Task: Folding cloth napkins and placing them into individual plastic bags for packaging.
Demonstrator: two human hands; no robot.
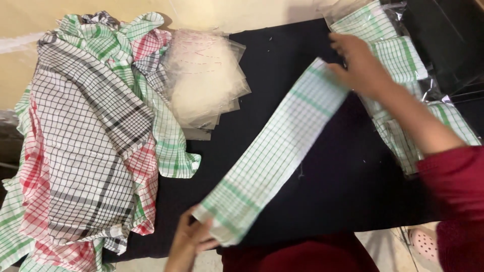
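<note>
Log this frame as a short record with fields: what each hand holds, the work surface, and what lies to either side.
left hand: grips the near end of the folded cloth
right hand: holds the far end of the same cloth
folded cloth: long narrow strip, white with green checks, stretched between both hands
surface: black cloth-covered table
left side: heap of checked cloths in black, red and green, unfolded
middle back: stack of clear plastic bags, empty
right side: bagged green-checked cloths, piled
sleeve: dark red
</note>
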